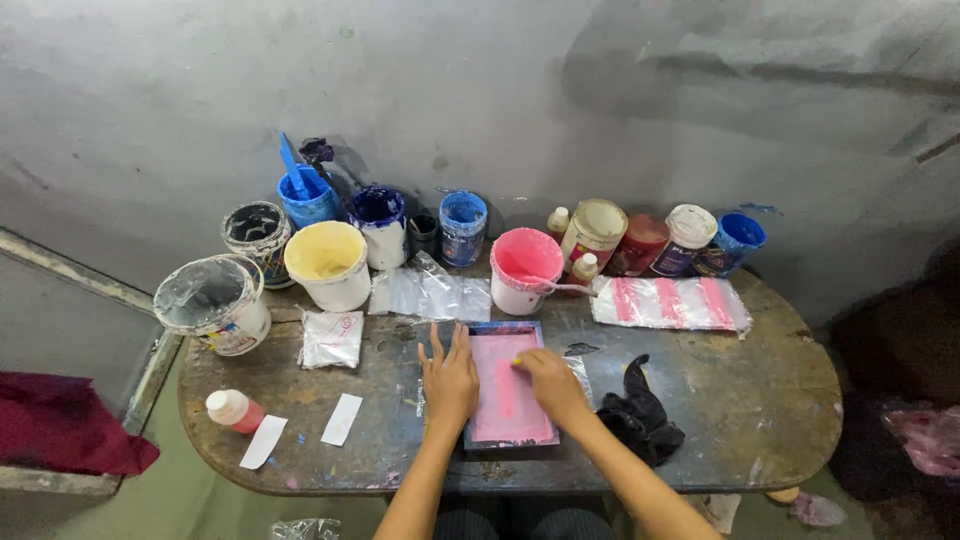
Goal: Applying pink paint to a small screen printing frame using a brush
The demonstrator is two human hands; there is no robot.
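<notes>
A small printing screen (506, 428) with a blue frame and pink mesh lies flat near the table's front edge. My left hand (449, 377) rests flat on its left side, fingers spread. My right hand (549, 383) presses a small yellowish object onto the pink mesh, where a darker pink streak runs down the middle. Just behind the screen stands a white tub of pink paint (525, 268) with a stick in it.
Several paint tubs and jars line the back of the worn oval table (760, 400): yellow (327, 262), blue (462, 225), black. A pink-striped plastic sheet (670, 302) lies at right, a black rag (642, 412) beside my right arm, paper strips (343, 418) at left.
</notes>
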